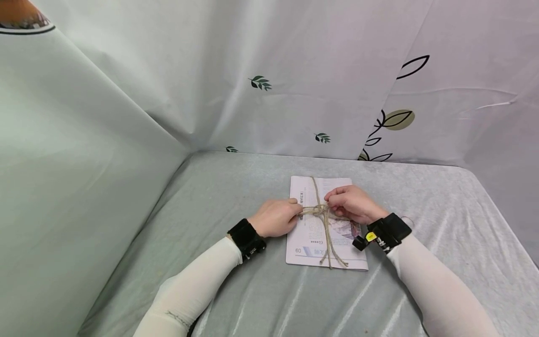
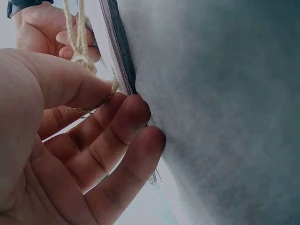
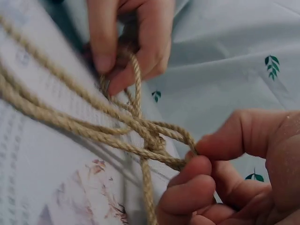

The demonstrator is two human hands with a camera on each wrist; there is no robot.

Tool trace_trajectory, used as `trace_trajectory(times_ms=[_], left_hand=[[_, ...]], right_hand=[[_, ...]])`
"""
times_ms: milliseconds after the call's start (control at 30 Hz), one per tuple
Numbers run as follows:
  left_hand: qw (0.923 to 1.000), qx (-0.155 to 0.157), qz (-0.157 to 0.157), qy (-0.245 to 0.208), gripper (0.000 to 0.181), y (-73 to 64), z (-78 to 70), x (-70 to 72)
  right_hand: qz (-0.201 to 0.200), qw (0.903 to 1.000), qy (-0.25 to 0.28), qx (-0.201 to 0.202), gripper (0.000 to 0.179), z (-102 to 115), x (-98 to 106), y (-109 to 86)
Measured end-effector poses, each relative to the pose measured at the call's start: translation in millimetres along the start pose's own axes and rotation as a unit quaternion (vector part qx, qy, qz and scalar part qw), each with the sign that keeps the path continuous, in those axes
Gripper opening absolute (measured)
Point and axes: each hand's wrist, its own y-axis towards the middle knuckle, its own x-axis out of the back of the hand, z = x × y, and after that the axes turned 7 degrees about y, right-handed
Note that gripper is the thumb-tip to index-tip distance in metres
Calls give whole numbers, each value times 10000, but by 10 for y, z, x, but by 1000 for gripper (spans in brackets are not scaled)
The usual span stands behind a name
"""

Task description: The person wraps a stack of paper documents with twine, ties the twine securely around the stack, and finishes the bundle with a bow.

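Observation:
A folded newspaper stack (image 1: 301, 238) lies on the table, bound crosswise with jute twine (image 1: 326, 236). Its knot (image 3: 153, 140) sits on top, and loose twine ends trail toward the near edge. At the stack's left edge, my left hand (image 1: 275, 217) pinches a loop of the twine between thumb and forefinger. Its other fingertips (image 2: 152, 138) reach down by the stack's side and the cloth. Just right of the knot, my right hand (image 1: 353, 204) pinches another twine loop (image 3: 178, 133) with thumb and index finger. Printed text and a picture show on the top page.
A grey velvety cloth (image 1: 236, 187) covers the table. Behind it hangs a pale curtain (image 1: 294, 107) with leaf prints, and another pale sheet (image 1: 84, 140) slopes along the left side. Black camera straps (image 1: 246, 238) wrap both wrists over white sleeves.

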Motion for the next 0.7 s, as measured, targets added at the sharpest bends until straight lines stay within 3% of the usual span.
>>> trace_trajectory(times_ms=[133, 433, 567, 700], left_hand=[[10000, 5, 3, -2, 11, -2, -1, 4], [10000, -21, 0, 14, 11, -5, 5, -5], [10000, -46, 0, 33, 11, -11, 4, -1], [10000, -44, 16, 31, 10, -9, 2, 2]], right_hand=[[-53, 9991, -410, 56, 37, 5, 0, -22], [-392, 9990, 140, 156, 28, 34, 46, -14], [-811, 9932, -698, 456, 29, 26, 57, -12], [-1095, 9687, -2068, 828, 23, 23, 82, -29]])
